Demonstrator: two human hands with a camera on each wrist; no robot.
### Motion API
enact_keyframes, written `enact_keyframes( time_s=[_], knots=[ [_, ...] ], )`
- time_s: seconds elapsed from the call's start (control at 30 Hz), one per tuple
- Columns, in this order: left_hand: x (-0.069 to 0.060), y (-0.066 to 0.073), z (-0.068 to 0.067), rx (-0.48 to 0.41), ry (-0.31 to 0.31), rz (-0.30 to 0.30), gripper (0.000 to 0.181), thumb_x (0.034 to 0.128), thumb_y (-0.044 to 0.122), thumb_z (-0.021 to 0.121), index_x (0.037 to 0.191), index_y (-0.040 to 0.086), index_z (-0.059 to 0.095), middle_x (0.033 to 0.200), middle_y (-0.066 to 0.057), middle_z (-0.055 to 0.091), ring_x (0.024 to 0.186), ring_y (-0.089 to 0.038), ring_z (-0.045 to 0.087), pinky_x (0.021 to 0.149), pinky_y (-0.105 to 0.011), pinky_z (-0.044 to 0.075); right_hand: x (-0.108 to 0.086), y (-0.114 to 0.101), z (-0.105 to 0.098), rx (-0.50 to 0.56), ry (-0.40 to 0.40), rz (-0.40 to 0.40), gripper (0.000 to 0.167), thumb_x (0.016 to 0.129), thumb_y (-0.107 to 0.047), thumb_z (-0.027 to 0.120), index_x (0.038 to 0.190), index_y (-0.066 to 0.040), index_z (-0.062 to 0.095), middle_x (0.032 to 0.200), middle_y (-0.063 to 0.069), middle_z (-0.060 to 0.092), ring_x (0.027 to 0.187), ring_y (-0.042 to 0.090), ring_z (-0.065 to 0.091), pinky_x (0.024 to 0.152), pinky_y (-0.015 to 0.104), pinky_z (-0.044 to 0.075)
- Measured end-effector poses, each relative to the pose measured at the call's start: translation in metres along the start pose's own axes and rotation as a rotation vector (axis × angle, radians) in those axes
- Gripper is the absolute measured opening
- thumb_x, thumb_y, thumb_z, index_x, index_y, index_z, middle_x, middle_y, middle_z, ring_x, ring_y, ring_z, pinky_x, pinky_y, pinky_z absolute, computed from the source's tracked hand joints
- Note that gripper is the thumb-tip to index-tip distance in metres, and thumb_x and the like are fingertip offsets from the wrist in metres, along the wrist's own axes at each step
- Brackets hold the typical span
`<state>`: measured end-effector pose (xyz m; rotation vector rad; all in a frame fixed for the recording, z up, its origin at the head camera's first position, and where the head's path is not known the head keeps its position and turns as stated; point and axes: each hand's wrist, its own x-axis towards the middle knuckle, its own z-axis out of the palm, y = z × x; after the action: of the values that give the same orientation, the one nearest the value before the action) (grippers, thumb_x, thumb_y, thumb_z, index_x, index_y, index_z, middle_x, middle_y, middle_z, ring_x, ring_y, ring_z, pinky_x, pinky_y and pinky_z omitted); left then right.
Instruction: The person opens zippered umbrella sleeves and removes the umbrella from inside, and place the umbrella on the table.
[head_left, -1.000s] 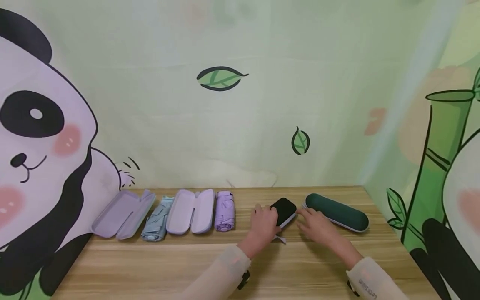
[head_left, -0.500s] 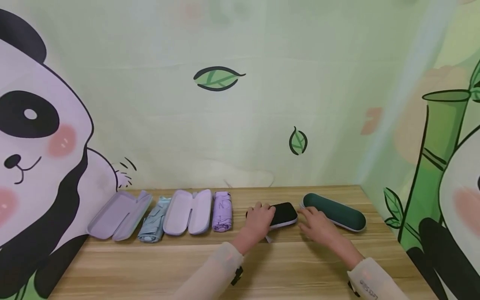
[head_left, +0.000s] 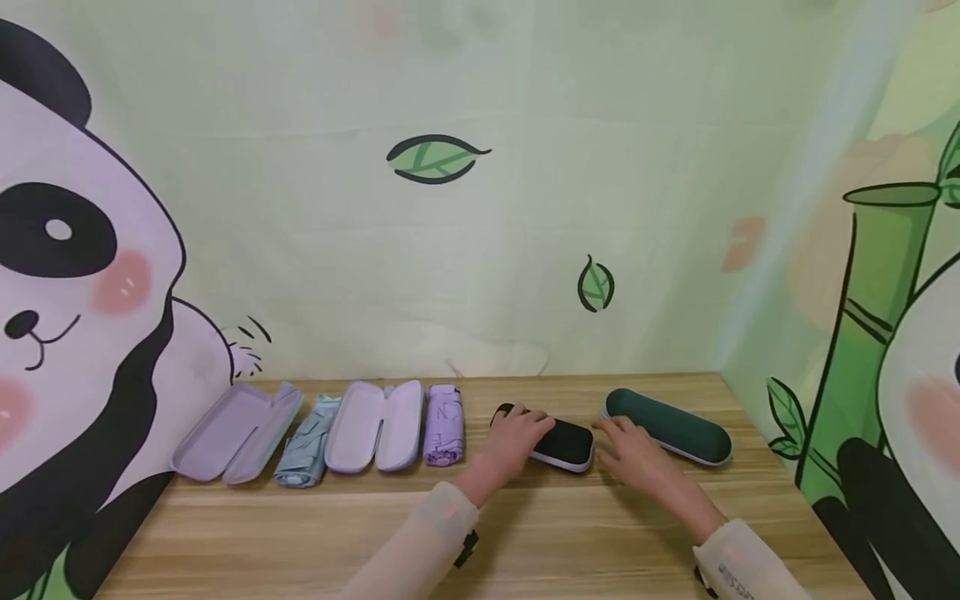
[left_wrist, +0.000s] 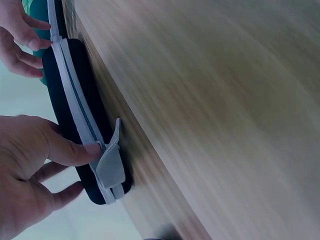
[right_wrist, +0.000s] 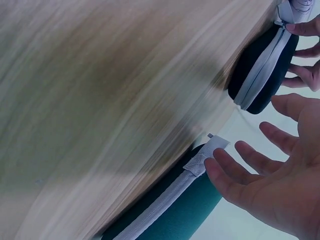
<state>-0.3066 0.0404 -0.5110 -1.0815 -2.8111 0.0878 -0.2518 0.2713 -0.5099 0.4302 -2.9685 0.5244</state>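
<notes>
A black zippered case (head_left: 564, 443) with a light grey zip band lies closed on the table. My left hand (head_left: 510, 446) holds its left end. In the left wrist view the thumb presses on the zip band beside a grey fabric tab (left_wrist: 111, 167), with the other fingers on the far side. My right hand (head_left: 633, 450) hovers between that case and a dark green zippered case (head_left: 667, 425). Its fingers are spread and relaxed, holding nothing. In the right wrist view the right hand's fingertips (right_wrist: 217, 162) are near the green case's grey tab (right_wrist: 205, 156).
To the left, on the wooden table (head_left: 315, 542), lie an opened lilac case (head_left: 225, 433), a rolled blue cloth bundle (head_left: 307, 442), an opened white-lined case (head_left: 354, 427) and a rolled purple bundle (head_left: 444, 425). A printed panda backdrop (head_left: 480, 317) stands behind.
The black case has turned clockwise, its right end swinging toward the front. My left hand has shifted slightly left with its end. The right hand has barely moved.
</notes>
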Motion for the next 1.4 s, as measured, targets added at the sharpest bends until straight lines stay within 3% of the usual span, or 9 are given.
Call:
enact_keyframes(
  time_s=[0.23,0.43,0.6,0.7,0.8,0.93,1.03,1.17,1.4],
  knots=[
    [-0.001,-0.012,0.01,0.014,0.037,0.101,0.056,0.0919,0.0,0.071,0.14,0.025,0.056,0.142,0.005,0.058,0.129,-0.023,0.052,0.102,-0.044,0.049,-0.001,0.0,0.002,0.012,0.01,-0.016,0.043,0.097,-0.016,0.068,0.136,-0.001,0.058,0.134,0.031,0.053,0.114,0.05,0.057,0.095,0.062,0.048],
    [-0.005,-0.01,0.016,0.022,0.024,0.1,0.057,0.0951,0.003,0.068,0.144,0.026,0.052,0.147,0.004,0.055,0.133,-0.023,0.051,0.109,-0.045,0.044,-0.004,0.0,0.005,0.024,0.005,-0.02,0.042,0.097,-0.015,0.068,0.135,0.0,0.058,0.133,0.031,0.053,0.115,0.049,0.057,0.096,0.062,0.047],
    [-0.009,0.013,0.023,-0.037,-0.046,-0.015,0.056,0.1012,0.033,0.061,0.154,0.034,0.042,0.157,-0.001,0.043,0.144,-0.034,0.04,0.113,-0.059,0.035,-0.007,0.002,0.007,0.027,0.001,-0.006,0.042,0.097,-0.014,0.069,0.135,0.0,0.059,0.133,0.031,0.053,0.114,0.049,0.058,0.094,0.061,0.049],
    [-0.007,0.033,0.022,-0.057,-0.101,-0.114,0.059,0.1029,0.057,0.043,0.158,0.037,0.036,0.161,-0.007,0.035,0.149,-0.043,0.029,0.113,-0.068,0.029,-0.008,0.003,0.006,0.02,0.007,-0.001,0.042,0.097,-0.014,0.069,0.135,0.0,0.059,0.133,0.031,0.053,0.113,0.049,0.058,0.092,0.061,0.05],
    [0.0,0.054,0.018,-0.07,-0.139,-0.22,0.069,0.0999,0.071,0.033,0.159,0.035,0.035,0.163,-0.012,0.032,0.149,-0.05,0.023,0.11,-0.073,0.027,-0.008,0.002,0.005,0.012,0.01,-0.009,0.041,0.097,-0.014,0.068,0.135,0.001,0.059,0.131,0.031,0.053,0.112,0.049,0.058,0.091,0.061,0.05],
    [0.01,0.075,0.016,-0.079,-0.147,-0.36,0.071,0.0981,0.072,0.038,0.156,0.031,0.041,0.162,-0.017,0.032,0.146,-0.055,0.023,0.107,-0.074,0.03,-0.009,0.003,0.003,0.006,0.013,-0.011,0.043,0.098,-0.012,0.067,0.136,0.003,0.057,0.13,0.031,0.054,0.112,0.049,0.058,0.092,0.061,0.05],
    [0.016,0.082,0.015,-0.079,-0.117,-0.4,0.062,0.0985,0.066,0.048,0.151,0.033,0.048,0.16,-0.018,0.035,0.144,-0.057,0.027,0.104,-0.074,0.034,-0.01,0.005,0.004,0.001,0.021,-0.007,0.045,0.097,-0.011,0.067,0.138,0.004,0.056,0.13,0.031,0.054,0.113,0.05,0.058,0.092,0.061,0.05],
    [0.016,0.073,0.017,-0.081,-0.089,-0.329,0.054,0.0967,0.063,0.055,0.146,0.039,0.052,0.158,-0.016,0.036,0.144,-0.055,0.028,0.103,-0.074,0.036,-0.009,0.007,0.004,0.003,0.023,-0.012,0.045,0.097,-0.011,0.067,0.138,0.004,0.056,0.131,0.032,0.054,0.114,0.05,0.058,0.093,0.061,0.049],
    [0.009,0.038,0.013,-0.075,-0.183,-0.053,0.065,0.0938,0.062,0.061,0.152,0.041,0.041,0.163,-0.011,0.027,0.15,-0.05,0.018,0.11,-0.07,0.031,-0.006,0.007,0.001,0.019,0.02,-0.023,0.044,0.097,-0.01,0.067,0.138,0.003,0.056,0.13,0.032,0.054,0.114,0.051,0.058,0.093,0.062,0.049]
  ],
)
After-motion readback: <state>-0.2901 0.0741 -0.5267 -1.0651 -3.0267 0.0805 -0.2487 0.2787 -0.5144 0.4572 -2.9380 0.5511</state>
